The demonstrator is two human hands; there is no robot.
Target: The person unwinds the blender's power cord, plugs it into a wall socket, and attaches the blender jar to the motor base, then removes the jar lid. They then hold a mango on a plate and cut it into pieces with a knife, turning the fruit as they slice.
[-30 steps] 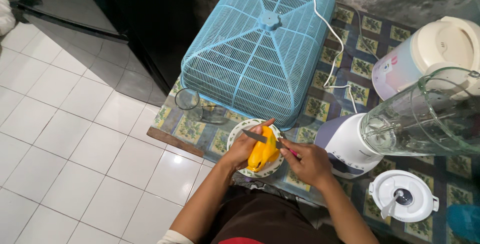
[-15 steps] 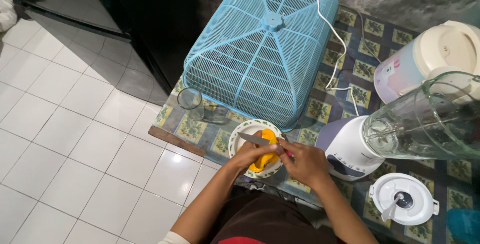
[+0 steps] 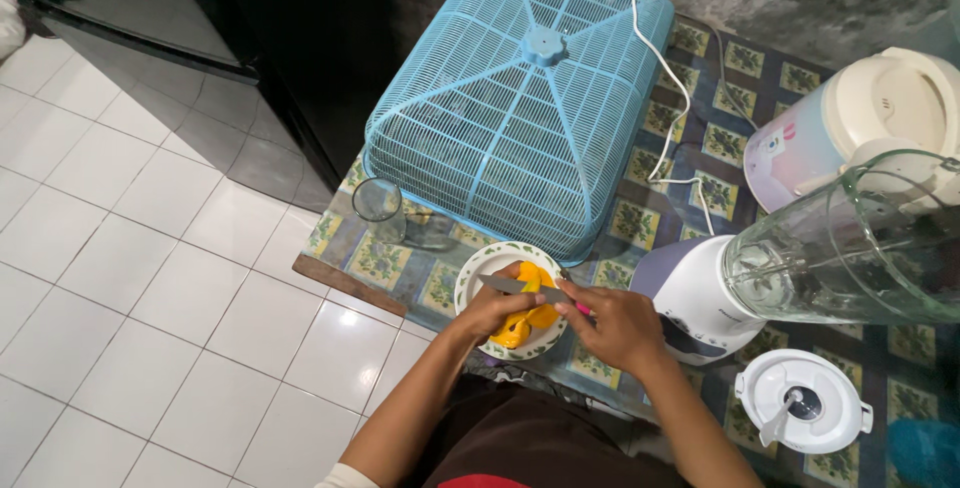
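A peeled orange-yellow fruit (image 3: 528, 314) sits over a white plate with a green leafy rim (image 3: 478, 266) near the table's front edge. My left hand (image 3: 490, 310) grips the fruit from the left side. A knife with a grey blade (image 3: 512, 285) and pink handle lies across the top of the fruit, blade pointing left. My right hand (image 3: 618, 326) holds the handle just to the right of the plate.
A blue mesh food cover (image 3: 520, 98) stands behind the plate, an empty glass (image 3: 378, 206) to its left. At right stand a white blender base (image 3: 690, 300) with clear jar (image 3: 850, 248), its lid (image 3: 803, 402), and a rice cooker (image 3: 860, 123) with white cord (image 3: 672, 88). White tiled floor left.
The fruit has been turned and lowered on the plate under my left hand. The knife blade has shifted slightly down across it. Both hands stayed over the plate.
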